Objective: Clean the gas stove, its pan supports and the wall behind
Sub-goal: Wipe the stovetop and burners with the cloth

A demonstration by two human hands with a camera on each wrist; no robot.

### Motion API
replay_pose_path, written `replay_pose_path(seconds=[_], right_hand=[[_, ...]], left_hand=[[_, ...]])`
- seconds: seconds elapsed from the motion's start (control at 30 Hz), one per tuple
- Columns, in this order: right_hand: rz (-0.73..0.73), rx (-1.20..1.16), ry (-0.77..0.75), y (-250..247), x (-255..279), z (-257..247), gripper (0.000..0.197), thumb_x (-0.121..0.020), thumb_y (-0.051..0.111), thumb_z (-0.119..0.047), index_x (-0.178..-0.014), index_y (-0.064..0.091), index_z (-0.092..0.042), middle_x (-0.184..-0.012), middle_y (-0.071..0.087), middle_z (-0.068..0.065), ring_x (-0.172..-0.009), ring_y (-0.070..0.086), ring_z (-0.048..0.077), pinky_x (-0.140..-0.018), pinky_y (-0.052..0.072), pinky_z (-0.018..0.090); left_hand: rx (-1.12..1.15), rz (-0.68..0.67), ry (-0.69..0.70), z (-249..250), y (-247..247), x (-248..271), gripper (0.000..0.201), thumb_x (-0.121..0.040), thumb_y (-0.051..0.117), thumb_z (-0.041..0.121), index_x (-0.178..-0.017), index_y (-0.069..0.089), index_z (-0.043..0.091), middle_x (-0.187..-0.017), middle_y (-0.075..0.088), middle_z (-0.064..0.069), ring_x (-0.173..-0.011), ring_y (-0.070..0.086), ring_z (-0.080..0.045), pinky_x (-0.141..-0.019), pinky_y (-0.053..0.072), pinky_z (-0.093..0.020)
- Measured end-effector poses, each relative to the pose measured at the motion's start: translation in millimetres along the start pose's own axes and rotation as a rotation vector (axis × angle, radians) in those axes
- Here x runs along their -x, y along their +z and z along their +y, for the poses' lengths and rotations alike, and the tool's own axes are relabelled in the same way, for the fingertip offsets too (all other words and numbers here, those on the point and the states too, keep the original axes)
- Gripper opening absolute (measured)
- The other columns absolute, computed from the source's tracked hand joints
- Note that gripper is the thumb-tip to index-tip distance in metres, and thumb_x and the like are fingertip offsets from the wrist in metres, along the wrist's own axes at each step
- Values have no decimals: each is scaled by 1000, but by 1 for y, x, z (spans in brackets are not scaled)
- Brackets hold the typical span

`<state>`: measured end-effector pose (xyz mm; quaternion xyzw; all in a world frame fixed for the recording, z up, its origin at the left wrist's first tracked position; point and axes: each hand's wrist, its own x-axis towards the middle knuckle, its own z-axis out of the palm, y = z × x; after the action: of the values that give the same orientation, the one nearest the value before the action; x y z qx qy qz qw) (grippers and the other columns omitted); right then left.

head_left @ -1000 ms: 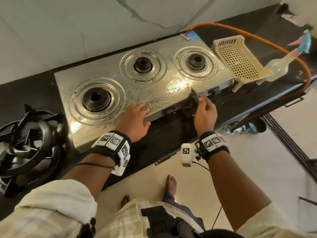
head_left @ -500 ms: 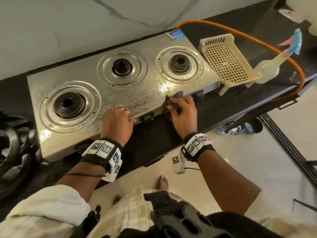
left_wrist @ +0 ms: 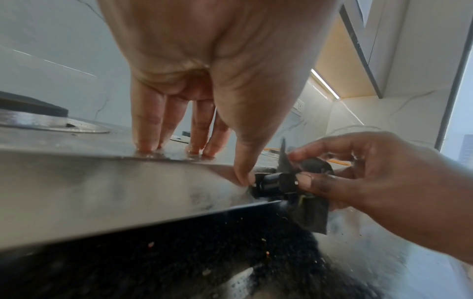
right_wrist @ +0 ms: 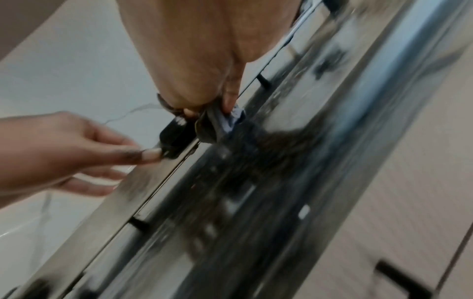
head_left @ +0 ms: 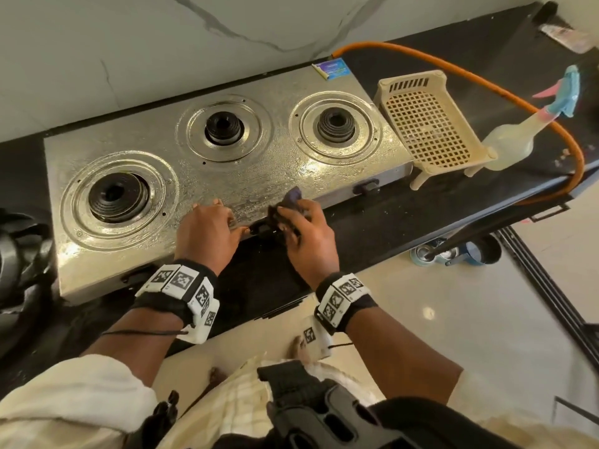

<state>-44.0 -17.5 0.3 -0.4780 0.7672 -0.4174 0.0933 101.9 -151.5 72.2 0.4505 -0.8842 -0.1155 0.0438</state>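
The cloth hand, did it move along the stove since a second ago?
Yes. The right hand slid its dark cloth leftward along the stove's front edge, toward the left hand, and now wipes at the middle knob. The left hand kept resting on the front edge with straight fingers, now close beside that knob. The cloth stayed gripped; basket and spray bottle stayed put.

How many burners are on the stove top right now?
3. The large left burner sits nearest the front, the middle burner nearest the wall, and the right burner beside the cream basket. None looks hidden.
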Motion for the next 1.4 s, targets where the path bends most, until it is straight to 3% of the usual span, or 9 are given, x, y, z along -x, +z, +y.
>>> replay_pose_path(seconds=[0.2,0.3,0.5,0.6,0.8,0.9,1.03,1.23,1.4], right_hand=[[368,-32,338,-37,-24,41,37,-101,66,-16,-138,67,-21,-149,52,4,-129,48,5,-115,45,30],[430,-62,408,-32,-28,32,38,-101,66,-17,-139,67,-20,-148,52,3,-132,54,14,-115,45,30],[92,-15,-24,9,2,0,39,-94,71,-4,-133,70,-12,-145,55,11,-120,65,29,-100,60,39],[13,29,-110,-2,-7,12,38,-94,72,-7,-132,71,-13,-141,57,11,-113,67,29,-91,63,41],[312,26,217,-52,-23,55,35,-97,70,-13,-132,72,-19,-139,59,1,-119,52,2,-109,46,22],[388,-17,306,-54,-27,56,36,-99,70,-16,-135,71,-17,-140,60,1,-122,50,0,-107,35,7],[368,18,260,-35,-19,39,37,-101,68,-18,-138,69,-16,-147,58,8,-129,58,19,-112,46,27],[39,183,-210,-28,-8,48,35,-98,70,-10,-133,72,-11,-143,60,13,-113,68,29,-92,61,40],[215,123,106,-70,-22,74,36,-99,69,-15,-135,71,-17,-142,61,7,-120,64,23,-103,56,41]], left_hand=[[33,-6,-13,-2,1,-3,29,-80,86,43,-84,78,16,-73,71,2,-65,65,-16,-60,59,-35],[39,1,-24,-1,3,-4,28,-79,87,42,-85,79,16,-75,72,1,-66,66,-16,-60,57,-32],[33,33,-15,-2,4,-5,28,-78,89,39,-88,81,15,-77,74,-2,-66,66,-19,-60,54,-29],[35,48,-15,-3,4,-6,28,-78,89,39,-89,81,15,-78,75,-4,-64,59,-16,-60,48,-27],[64,67,-18,-4,7,-5,25,-76,91,39,-80,78,19,-84,76,-1,-68,63,-15,-67,48,-27],[65,74,-9,-3,6,-5,24,-76,91,39,-80,79,19,-83,76,0,-68,64,-15,-66,48,-26],[65,80,8,-3,5,-4,25,-76,91,38,-81,79,17,-83,76,-1,-66,62,-14,-64,48,-26],[54,82,24,-1,3,-3,28,-76,91,39,-84,80,15,-86,78,-6,-72,71,-23,-66,52,-29],[47,85,12,-3,4,-4,28,-76,90,41,-85,80,17,-90,78,-4,-73,70,-20,-67,46,-26]])
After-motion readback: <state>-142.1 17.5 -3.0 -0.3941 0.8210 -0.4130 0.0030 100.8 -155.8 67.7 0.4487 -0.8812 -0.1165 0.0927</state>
